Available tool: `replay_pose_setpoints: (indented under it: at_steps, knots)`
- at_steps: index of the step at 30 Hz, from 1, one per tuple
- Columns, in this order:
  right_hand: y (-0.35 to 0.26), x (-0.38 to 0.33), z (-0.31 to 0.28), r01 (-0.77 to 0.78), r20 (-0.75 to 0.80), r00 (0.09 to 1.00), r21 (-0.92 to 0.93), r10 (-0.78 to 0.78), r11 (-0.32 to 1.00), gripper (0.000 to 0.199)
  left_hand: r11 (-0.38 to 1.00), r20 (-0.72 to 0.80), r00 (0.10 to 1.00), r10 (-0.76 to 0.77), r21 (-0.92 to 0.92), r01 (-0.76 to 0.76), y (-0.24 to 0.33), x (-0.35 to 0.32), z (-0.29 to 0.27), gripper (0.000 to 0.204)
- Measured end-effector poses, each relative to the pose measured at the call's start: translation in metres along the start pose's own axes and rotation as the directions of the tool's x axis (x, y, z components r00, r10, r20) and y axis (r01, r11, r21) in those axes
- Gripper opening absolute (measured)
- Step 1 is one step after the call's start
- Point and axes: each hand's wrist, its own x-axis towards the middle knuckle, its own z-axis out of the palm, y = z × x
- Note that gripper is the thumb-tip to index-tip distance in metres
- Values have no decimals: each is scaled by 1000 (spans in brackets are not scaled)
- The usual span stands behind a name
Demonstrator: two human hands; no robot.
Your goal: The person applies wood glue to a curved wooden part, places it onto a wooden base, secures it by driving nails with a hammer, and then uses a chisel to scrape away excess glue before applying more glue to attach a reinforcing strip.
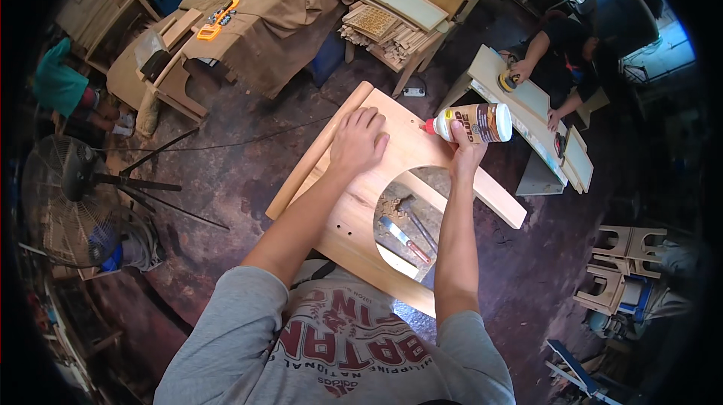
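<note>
In front of me is a pale wooden piece (pixel 354 186) with a large U-shaped cutout, small dark holes and a rounded rail (pixel 320 150) along its left edge. My left hand (pixel 357 138) lies flat on the board beside that rail, fingers stretched out. My right hand (pixel 468 152) grips a white glue bottle (pixel 491 123) with a brown label. The bottle is tipped on its side, its red tip (pixel 429 126) pointing left, close to small holes near the board's far edge. Whether the tip touches the wood I cannot tell. Through the cutout show a hammer (pixel 416 220) and a red-handled chisel (pixel 407 239).
At right, a person runs a yellow sander (pixel 507 81) over a panel on a bench (pixel 527 115). A standing fan (pixel 75 171) is at left. Behind are a cloth-covered table (pixel 263 36) with an orange tool set (pixel 218 19), and stacked wood pieces (pixel 384 28). Another person sits far left.
</note>
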Motion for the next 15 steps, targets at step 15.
replay_pose_setpoints:
  at_steps: [15]
  knots:
    - [11,-22,7,103,-112,988,-5,-103,995,49,999,-25,1000,-14,-50,13,-3,0,-1,35]
